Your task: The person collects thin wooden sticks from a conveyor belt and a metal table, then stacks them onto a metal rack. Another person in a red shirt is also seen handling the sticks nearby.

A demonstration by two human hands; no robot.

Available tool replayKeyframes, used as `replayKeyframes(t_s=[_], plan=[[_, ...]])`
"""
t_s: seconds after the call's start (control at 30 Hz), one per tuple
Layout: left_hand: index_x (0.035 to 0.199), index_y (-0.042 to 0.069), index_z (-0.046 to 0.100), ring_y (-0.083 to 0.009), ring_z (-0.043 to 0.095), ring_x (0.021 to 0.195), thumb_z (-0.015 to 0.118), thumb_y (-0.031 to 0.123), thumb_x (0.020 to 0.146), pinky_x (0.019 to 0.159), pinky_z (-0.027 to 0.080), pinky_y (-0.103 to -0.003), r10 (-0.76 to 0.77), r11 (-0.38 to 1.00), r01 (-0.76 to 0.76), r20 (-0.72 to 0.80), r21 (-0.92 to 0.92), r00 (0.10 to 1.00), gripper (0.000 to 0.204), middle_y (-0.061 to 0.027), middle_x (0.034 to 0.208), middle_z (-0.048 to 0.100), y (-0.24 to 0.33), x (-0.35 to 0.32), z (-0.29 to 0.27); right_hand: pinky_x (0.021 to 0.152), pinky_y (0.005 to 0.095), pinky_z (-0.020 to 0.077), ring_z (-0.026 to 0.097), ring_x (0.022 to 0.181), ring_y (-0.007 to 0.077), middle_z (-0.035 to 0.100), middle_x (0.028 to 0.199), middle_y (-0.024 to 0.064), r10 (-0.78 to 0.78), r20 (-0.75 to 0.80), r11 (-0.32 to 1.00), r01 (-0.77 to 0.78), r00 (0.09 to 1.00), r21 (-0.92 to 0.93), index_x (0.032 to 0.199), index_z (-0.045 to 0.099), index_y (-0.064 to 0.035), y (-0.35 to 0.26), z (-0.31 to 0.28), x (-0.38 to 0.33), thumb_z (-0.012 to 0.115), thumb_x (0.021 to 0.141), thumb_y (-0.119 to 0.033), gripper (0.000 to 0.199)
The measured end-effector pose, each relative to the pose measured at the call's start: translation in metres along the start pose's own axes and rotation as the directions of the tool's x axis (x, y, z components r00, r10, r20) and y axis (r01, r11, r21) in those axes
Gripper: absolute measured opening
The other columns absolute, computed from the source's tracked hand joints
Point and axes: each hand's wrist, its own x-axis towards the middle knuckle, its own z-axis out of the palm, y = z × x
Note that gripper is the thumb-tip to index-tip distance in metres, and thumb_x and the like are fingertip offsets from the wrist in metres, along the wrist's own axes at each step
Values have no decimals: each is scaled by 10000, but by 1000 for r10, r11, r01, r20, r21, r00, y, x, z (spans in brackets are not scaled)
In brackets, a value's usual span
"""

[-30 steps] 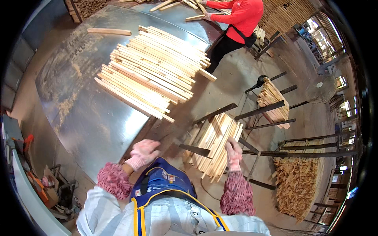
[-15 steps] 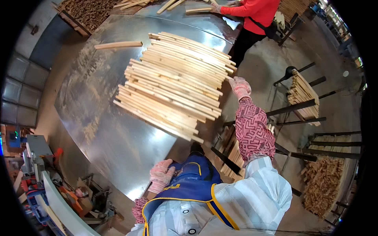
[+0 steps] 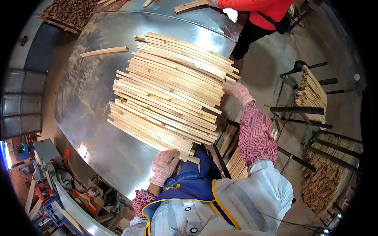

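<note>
**Slats stacked on a metal desk, a gloved hand at each near corner**

The desk is a broad round sheet of dull, scuffed metal, dusted with sawdust. On its right half lies the stack of pale wooden slats: long, thin, flat strips laid side by side in overlapping layers. Their long axis runs from upper left to lower right, with the lower-right ends ragged and reaching the desk's edge beside the person.

A rack of dark metal bars stands on the concrete floor to the right, holding a smaller bundle of the same slats. Another person in a red top stands at the far rim of the desk. One loose slat lies alone at upper left, well apart from the stack.

The right hand, in a pink knit glove, rests at the stack's far right end, fingers together against the slat ends; whether they grip cannot be told. The left hand, gloved alike, sits at the nearest corner, fingers curled loosely, touching the lowest slats' ends.
</note>
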Motion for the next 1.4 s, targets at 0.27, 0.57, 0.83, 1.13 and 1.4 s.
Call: replayKeyframes(t_s=[0.27,0.57,0.83,1.13,1.4], plan=[[1096,146,683,-301,662,947,732,313,824,826,540,-384,63,998,-62,-66,4,996,323,-102,991,698,-4,5,5,754,346,537,639,919,198,627,1146,130,-341,139,-139,-196,930,971,1361,403,-71,-69,-59,-12,478,1002,-479,548],[1090,133,686,-297,644,1026,723,255,810,914,506,-401,-14,1000,12,-118,-24,993,308,-116,1077,687,-43,-46,-7,488,273,468,534,521,113,589,642,41,16,-92,693,55,996,719,756,648,-40,-141,-69,-29,683,839,-324,298],[1172,143,659,-279,619,1069,680,339,838,935,490,-383,-15,995,11,-40,-102,999,387,-80,1131,672,-92,-100,12,474,303,451,558,617,184,635,878,126,127,41,-164,-20,991,986,1143,561,-47,-129,32,-145,635,937,-368,388],[1260,196,593,-264,555,1180,608,450,875,1007,425,-392,11,999,-15,141,29,990,461,-57,1253,617,-79,-78,-2,513,375,460,598,636,271,659,909,199,275,-17,-322,109,961,941,1190,555,-34,-143,61,-148,511,984,-455,471],[1204,157,641,-258,575,1159,675,348,850,1000,453,-359,4,997,-14,138,72,990,403,-70,1188,652,-71,-70,-11,808,501,550,583,1082,359,592,1220,171,27,180,-490,-144,983,860,1299,494,-98,-143,64,-162,576,969,-246,370]])
